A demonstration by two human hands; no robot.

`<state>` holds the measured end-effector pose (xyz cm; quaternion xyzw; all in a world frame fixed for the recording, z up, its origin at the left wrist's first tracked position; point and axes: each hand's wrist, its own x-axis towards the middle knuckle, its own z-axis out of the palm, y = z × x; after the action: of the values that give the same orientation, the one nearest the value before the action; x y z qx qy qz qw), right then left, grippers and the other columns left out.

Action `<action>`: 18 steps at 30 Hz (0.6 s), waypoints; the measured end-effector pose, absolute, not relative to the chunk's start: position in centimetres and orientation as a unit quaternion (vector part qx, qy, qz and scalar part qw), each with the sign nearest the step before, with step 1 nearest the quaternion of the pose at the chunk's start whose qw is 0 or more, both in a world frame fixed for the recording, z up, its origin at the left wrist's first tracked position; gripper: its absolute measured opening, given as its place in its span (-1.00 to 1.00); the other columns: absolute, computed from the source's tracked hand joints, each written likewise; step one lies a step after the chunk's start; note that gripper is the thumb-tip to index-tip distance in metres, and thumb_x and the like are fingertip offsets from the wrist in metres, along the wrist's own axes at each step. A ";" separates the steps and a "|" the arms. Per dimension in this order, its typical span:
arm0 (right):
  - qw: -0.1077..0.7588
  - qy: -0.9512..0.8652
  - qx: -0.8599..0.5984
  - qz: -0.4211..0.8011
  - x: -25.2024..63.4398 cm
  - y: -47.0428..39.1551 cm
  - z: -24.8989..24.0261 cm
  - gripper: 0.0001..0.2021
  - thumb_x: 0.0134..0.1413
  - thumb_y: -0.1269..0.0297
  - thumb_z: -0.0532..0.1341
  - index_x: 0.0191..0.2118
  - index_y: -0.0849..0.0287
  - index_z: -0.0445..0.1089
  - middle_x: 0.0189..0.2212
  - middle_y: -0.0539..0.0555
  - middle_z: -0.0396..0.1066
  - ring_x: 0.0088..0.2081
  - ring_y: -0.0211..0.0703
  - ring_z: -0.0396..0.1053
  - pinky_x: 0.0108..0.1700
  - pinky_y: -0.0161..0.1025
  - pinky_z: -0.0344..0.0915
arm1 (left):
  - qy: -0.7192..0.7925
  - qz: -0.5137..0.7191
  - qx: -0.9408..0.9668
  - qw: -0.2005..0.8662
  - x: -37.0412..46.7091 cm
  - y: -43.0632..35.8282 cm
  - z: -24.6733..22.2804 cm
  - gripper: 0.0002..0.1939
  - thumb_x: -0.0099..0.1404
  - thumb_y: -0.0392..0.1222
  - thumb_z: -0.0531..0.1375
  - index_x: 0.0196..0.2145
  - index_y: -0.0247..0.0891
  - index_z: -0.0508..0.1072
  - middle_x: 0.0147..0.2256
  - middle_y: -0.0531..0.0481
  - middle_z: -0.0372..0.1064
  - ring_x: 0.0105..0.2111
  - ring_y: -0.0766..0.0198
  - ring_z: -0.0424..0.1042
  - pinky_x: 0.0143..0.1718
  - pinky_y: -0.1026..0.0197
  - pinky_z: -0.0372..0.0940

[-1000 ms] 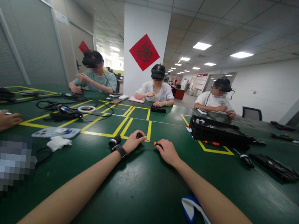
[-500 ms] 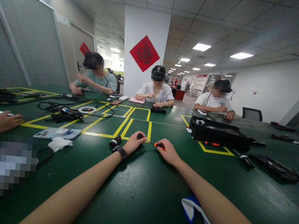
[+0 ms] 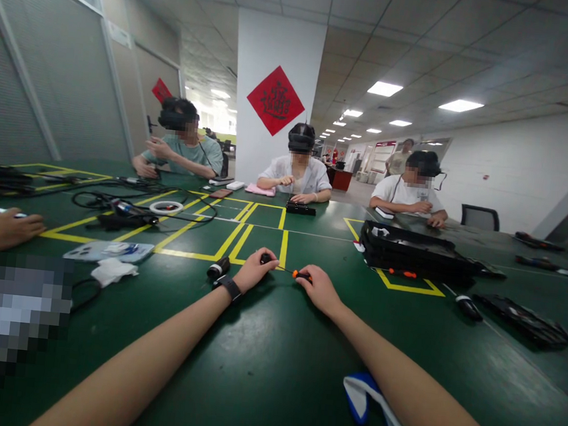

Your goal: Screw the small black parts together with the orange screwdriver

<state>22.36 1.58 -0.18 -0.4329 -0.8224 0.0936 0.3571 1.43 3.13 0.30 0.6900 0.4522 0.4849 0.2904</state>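
Barely shifted since a moment ago, the left hand (image 3: pixel 253 271) keeps its fingers pinched on a small black part (image 3: pixel 265 259) while the right hand (image 3: pixel 321 289) stays clamped on an orange-handled screwdriver (image 3: pixel 301 275), both low over the green worktop (image 3: pixel 268 372)

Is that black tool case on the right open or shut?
Open. The black tool case lies flat on the green table, its tray showing, with no lid over it.
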 end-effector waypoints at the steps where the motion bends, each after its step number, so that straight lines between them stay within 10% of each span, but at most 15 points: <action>1: 0.354 -0.822 -0.435 0.097 22.3 1.6 -0.2 -0.85 -0.02 0.27 0.17 -0.30 0.21 0.32 -0.35 0.07 0.31 -0.26 -0.19 0.22 -0.18 -0.22 0.15 | 0.452 0.487 0.688 0.291 1.4 3.1 0.3 -0.77 0.07 -0.04 0.12 -0.38 -0.25 0.33 -0.44 0.04 0.33 -0.40 0.30 0.31 -0.31 0.23 0.20; 18: 0.391 -0.818 -0.407 0.113 22.4 1.4 0.2 -0.85 -0.01 0.37 0.13 -0.26 0.20 0.33 -0.30 0.07 0.25 -0.25 -0.23 0.22 -0.14 -0.23 0.18 | 0.457 0.495 0.676 0.298 1.6 2.7 0.6 -0.78 0.06 -0.06 0.12 -0.39 -0.26 0.34 -0.48 0.06 0.33 -0.44 0.32 0.31 -0.33 0.25 0.20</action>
<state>22.41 1.35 0.17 -0.4071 -0.8178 0.1135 0.3906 1.65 2.68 0.61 0.6760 0.4573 0.4951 0.2981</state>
